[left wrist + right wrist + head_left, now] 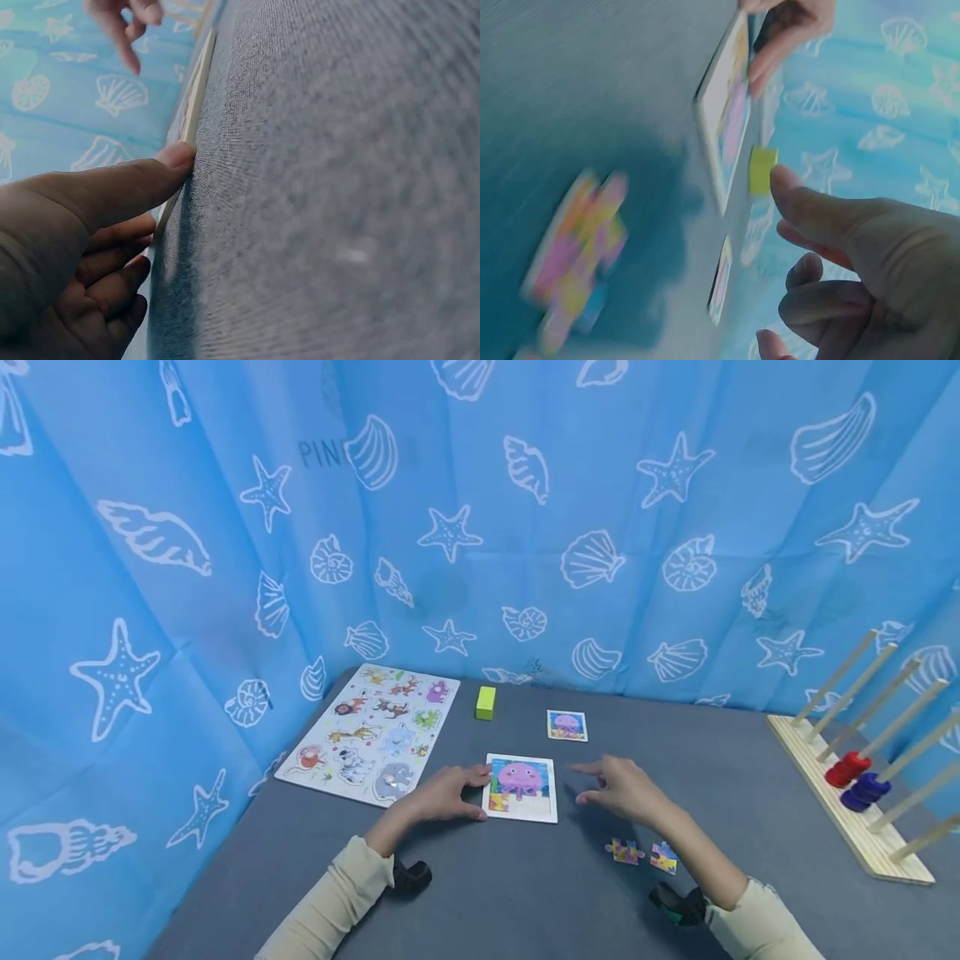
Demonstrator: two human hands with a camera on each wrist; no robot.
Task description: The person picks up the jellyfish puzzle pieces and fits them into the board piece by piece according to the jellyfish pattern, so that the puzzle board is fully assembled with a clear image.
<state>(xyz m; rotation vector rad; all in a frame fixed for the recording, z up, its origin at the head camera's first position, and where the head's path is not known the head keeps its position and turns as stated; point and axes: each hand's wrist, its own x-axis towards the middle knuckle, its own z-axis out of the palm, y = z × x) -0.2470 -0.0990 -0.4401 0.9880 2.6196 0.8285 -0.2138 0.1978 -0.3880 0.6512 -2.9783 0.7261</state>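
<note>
A small square jigsaw tray (529,807) lies on the grey table, showing a pink jellyfish. Pieces cover its upper part and lower-left corner; the lower right is bare white. My left hand (437,794) holds the tray's left edge, thumb at the near corner and index finger farther up. In the left wrist view, the thumb (124,187) presses the rim. To the right of the tray, my right hand (628,789) hovers with nothing in it, index finger pointing left. Two loose jigsaw pieces, one pink and yellow (625,852), the other yellow and blue (663,857), lie below that hand.
Behind the tray are a jellyfish picture card (567,725) and a yellow-green block (485,702). An animal puzzle board (375,731) lies at left. On the right stands a wooden peg rack (832,797) with red and purple rings. A blue shell-print curtain (480,577) hangs behind.
</note>
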